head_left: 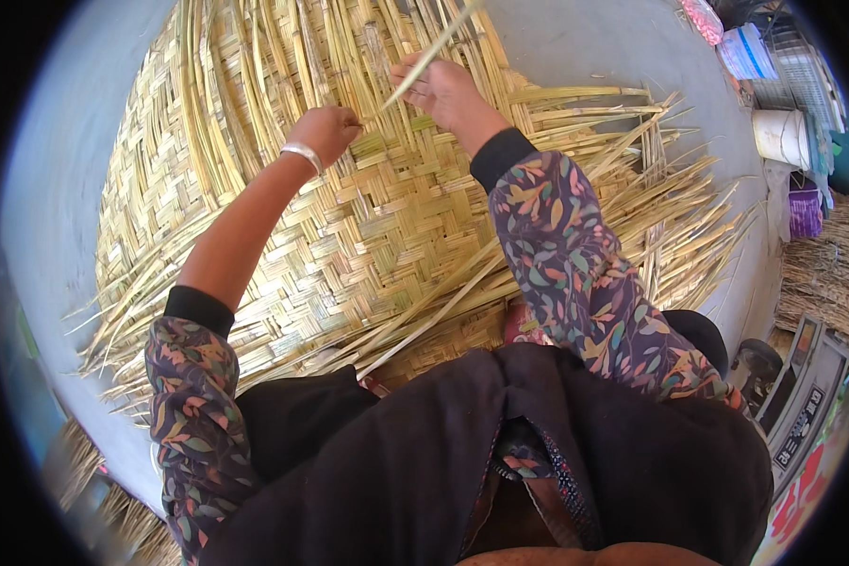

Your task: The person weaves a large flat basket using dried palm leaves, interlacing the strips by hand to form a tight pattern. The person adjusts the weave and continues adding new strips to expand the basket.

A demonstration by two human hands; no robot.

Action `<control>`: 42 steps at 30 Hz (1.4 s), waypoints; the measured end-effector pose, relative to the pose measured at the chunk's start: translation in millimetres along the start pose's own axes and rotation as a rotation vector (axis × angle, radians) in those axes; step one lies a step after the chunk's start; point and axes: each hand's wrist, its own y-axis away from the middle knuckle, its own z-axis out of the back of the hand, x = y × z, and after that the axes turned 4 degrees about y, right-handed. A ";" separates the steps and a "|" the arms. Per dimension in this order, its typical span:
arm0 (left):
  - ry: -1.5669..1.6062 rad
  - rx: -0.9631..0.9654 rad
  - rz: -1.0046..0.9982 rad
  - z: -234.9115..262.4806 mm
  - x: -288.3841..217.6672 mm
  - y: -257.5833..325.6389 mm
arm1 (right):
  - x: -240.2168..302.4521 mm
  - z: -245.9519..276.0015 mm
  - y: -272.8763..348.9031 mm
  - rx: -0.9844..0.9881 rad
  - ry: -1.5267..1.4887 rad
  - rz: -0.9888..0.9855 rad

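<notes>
A large woven mat of pale yellow-green split reed (368, 226) lies spread before me, its loose strips fanning out at the far and right sides. Over the middle of the weave, my left hand (323, 138) is closed in a pinch, apparently on the low end of a thin reed strip (434, 49). That strip rises to the upper right, crossing in front of my right hand (443, 92). My right hand's fingers are stretched out and slightly apart, just above the mat. Whether the strip touches them I cannot tell.
Grey floor (594, 42) surrounds the mat. Along the right stand a white bucket (780, 139), a purple container (806, 213) and a heap of dry stalks (821, 283). A grey device with a panel (802, 401) is at the lower right. More stalks (127, 524) lie lower left.
</notes>
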 end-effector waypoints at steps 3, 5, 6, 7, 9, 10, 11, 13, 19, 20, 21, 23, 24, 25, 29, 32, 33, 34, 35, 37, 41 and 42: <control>0.167 -0.254 0.044 -11.2 18.5 5.6 | -6.7 -11.6 -22.2 0.164 0.371 0.118; 0.327 -0.314 0.180 -14.1 27.7 3.7 | -13.6 -17.8 -43.7 0.195 0.773 0.205; 0.464 -0.326 0.246 -14.5 29.3 2.5 | -15.7 -21.6 -54.7 0.174 1.040 0.263; 0.605 -0.342 0.316 -12.6 28.0 3.4 | -15.1 -29.3 -56.6 0.157 1.312 0.322; 0.817 -0.339 0.392 -12.7 34.0 3.7 | -9.8 -41.5 -60.9 0.172 1.452 0.311; 0.833 -0.339 0.398 -14.8 36.9 1.3 | -5.2 -45.8 -62.6 0.172 1.524 0.309; 0.849 -0.338 0.403 -16.8 39.2 -0.7 | -7.2 -46.5 -65.3 0.169 1.558 0.310; 0.838 -0.341 0.408 -16.2 40.3 -2.3 | -9.6 -49.3 -69.2 0.166 1.629 0.317; 0.847 -0.314 0.416 -16.8 34.6 -7.2 | -18.7 -28.2 -94.2 0.161 1.216 0.091; 0.825 -0.318 0.425 -17.1 33.1 -7.3 | -26.0 -26.6 -92.7 0.143 1.156 0.145; 0.809 -0.331 0.439 -18.5 32.7 -7.8 | -35.3 -23.8 -89.4 0.125 1.096 0.198; 0.835 -0.342 0.440 -25.7 38.5 -9.0 | -41.5 -22.8 -84.2 0.173 0.932 0.208; 0.848 -0.345 0.439 -27.9 40.4 -11.3 | -39.6 -19.9 -84.0 0.232 0.830 0.170; 0.824 -0.320 0.436 -30.1 39.7 -13.4 | -39.6 -15.3 -81.1 0.284 0.726 0.127; 0.393 -0.355 0.194 -36.4 36.8 -15.8 | -18.9 -22.6 -45.2 0.396 0.623 0.048; 0.226 -0.265 0.126 -22.9 13.4 -11.2 | -4.3 -26.0 -21.9 0.448 0.598 0.040; 0.256 -0.205 0.132 -24.4 20.9 -17.8 | -2.4 -25.1 -20.0 0.474 0.605 0.032; 0.253 -0.152 0.138 -22.2 24.6 -22.7 | -1.5 -24.5 -19.1 0.501 0.611 0.026; 0.250 -0.099 0.145 -19.5 27.6 -26.6 | -2.6 -24.3 -17.6 0.458 0.633 0.044; 0.282 0.011 0.175 -14.7 32.9 -35.8 | -7.5 -24.7 -14.4 0.375 0.677 0.079; 0.282 0.042 0.191 -19.5 34.6 -47.3 | -40.3 -4.8 -40.5 0.247 0.711 0.259; 0.243 0.035 0.197 -20.5 33.5 -47.8 | -46.4 -2.0 -33.5 0.187 0.647 0.261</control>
